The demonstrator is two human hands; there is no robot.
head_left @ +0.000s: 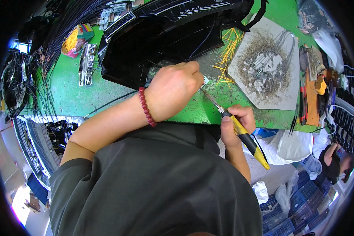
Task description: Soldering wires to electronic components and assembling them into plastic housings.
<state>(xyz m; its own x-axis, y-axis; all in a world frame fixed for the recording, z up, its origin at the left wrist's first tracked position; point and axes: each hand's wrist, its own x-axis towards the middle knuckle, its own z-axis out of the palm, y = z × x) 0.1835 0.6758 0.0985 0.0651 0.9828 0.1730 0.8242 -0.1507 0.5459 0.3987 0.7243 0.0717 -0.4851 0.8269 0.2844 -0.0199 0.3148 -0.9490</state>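
Observation:
My right hand [238, 125] is closed round the handle of a yellow and black soldering iron [249, 139]. The iron's metal tip points up and left, close to the fingertips of my left hand [176, 87]. That hand is bent into a pinch above the bench; a small pale piece [205, 80] shows at its fingertips, but what the fingers grip is mostly hidden. A large black plastic shell [165, 37], shaped like a toy car body, lies hollow side toward me just beyond the left hand. A thin wire runs inside it.
Yellow thin sticks [227, 55] lie scattered beside a pale board [291, 84] covered in dark residue. Pliers-like red-handled tools [303, 104] rest at the right. On the left are a silver part [87, 65], a box of yellow sticks [71, 40] and black wires [47, 67].

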